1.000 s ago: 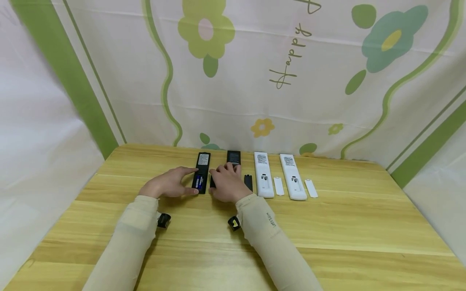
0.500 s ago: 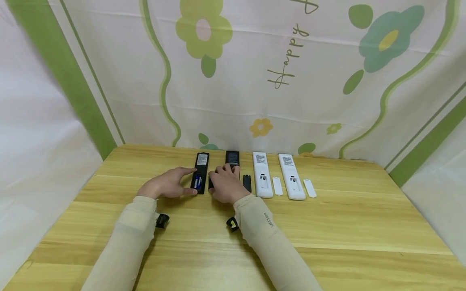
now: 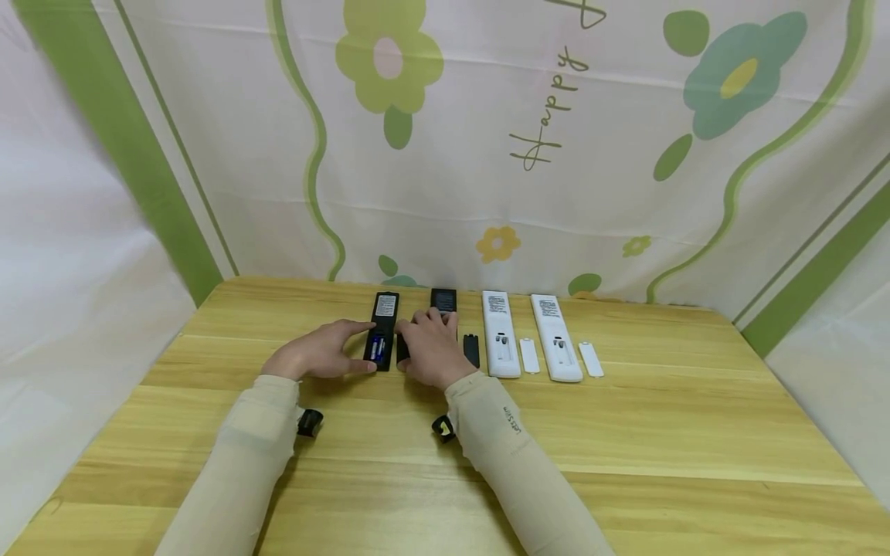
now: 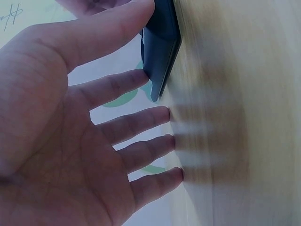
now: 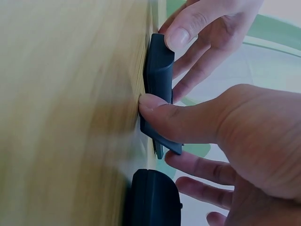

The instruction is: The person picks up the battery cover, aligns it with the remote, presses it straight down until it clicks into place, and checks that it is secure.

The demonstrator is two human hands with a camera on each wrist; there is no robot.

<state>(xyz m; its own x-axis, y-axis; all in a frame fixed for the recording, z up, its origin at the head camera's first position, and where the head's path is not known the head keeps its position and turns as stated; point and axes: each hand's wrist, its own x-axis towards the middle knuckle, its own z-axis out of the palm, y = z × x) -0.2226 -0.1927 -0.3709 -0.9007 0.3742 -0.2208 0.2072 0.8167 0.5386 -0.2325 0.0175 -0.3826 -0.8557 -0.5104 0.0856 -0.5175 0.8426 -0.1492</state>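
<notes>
A black remote (image 3: 385, 332) lies face down in the head view, two blue batteries (image 3: 378, 349) showing in its compartment. My left hand (image 3: 318, 351) is at its left side, fingers spread and straight. The left thumb touches the remote's near end, and the index fingertip touches its side. Just right of that remote, my right hand (image 3: 433, 347) pinches a black battery cover (image 5: 163, 139) between thumb and index finger. The cover stands tilted close to the remote in the right wrist view. A second black remote (image 3: 443, 300) lies partly hidden under the right hand.
Another black battery cover (image 3: 471, 351) lies right of the right hand. Farther right are two white remotes (image 3: 501, 332) with open compartments holding batteries, each beside a white cover (image 3: 530, 355). A printed curtain (image 3: 445, 208) hangs behind the wooden table (image 3: 389, 486).
The head view has shifted slightly. The right hand and its battery cover have moved very slightly, staying beside the left black remote; the left hand keeps its place on it.
</notes>
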